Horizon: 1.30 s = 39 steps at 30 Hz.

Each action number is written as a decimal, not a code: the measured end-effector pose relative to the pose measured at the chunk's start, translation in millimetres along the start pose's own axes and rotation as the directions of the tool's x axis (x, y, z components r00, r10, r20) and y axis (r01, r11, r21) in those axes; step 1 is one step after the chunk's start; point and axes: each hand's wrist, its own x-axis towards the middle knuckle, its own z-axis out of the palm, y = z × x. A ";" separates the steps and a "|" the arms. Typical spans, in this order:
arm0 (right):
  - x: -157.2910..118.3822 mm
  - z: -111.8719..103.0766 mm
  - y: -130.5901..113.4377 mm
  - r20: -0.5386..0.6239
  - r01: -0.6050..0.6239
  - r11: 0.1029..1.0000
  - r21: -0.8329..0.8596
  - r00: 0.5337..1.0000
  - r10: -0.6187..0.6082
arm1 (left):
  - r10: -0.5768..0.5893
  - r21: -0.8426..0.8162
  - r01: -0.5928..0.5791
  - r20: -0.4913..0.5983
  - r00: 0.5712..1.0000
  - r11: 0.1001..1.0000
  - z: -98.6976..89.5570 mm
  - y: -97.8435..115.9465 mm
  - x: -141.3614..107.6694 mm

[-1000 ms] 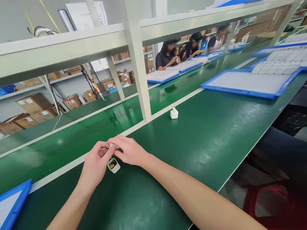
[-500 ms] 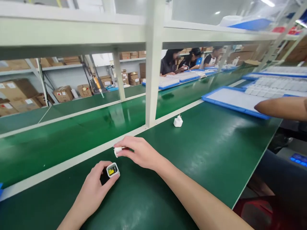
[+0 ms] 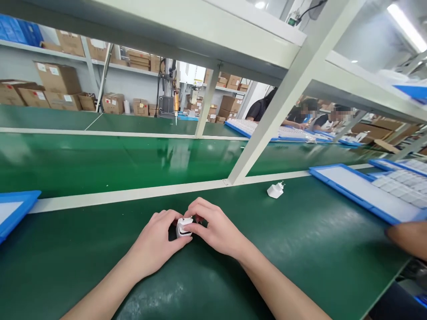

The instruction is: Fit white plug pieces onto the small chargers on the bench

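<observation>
1. Left hand [image 3: 151, 242]: one, bare, partly closed; thumb and fingers curved round the left and near sides of a white housing [image 3: 180, 234].
2. Right hand [image 3: 215, 229]: one, bare, partly closed; thumb and fingers pinching a white cap [image 3: 186, 222] from the right, the other fingers curled.
3. Housing: one, small, on the green bench [image 3: 207, 293], between the two hands, on the near side of a pale strip [image 3: 133, 194].
4. Cap: one, with small metal pins, at the top of the housing; a dark line shows between the two. Whether it is fully seated cannot be told.
5. Plug [image 3: 275, 191]: one, white, pins pointing up and to the right; on the bench, well apart from the hands, right of the foot of a pale post [image 3: 275, 118].
6. Right tray [image 3: 350, 186]: blue rim, white bed; rows of white blocks [image 3: 400, 186] beside its far right part.
7. Left tray [image 3: 15, 206]: blue rim, white bed, cut off by the left edge of the view.
8. Co-worker's arm [image 3: 408, 240]: at the right edge, blurred, near the right tray.
9. Belt [image 3: 100, 164]: glossy green, beyond the strip.
10. Background: cartons [image 3: 58, 79] on and below shelving; people [image 3: 260, 109] seated at further trays.
</observation>
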 end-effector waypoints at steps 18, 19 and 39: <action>-0.2 13.6 -12.4 -0.109 -0.072 0.993 -0.089 0.992 0.062 | 0.003 -0.001 -0.003 -0.040 0.999 1.000 1.6 -3.4 0.9; -1.2 14.9 -13.0 -0.118 -0.073 0.992 -0.099 0.991 0.061 | 0.000 -0.001 0.000 -0.037 0.999 1.000 1.3 -2.4 1.0; -61.8 -107.7 72.8 -0.611 -0.632 0.712 -0.306 0.704 0.363 | 0.043 0.106 -0.051 0.078 0.996 0.993 12.7 -19.2 -0.4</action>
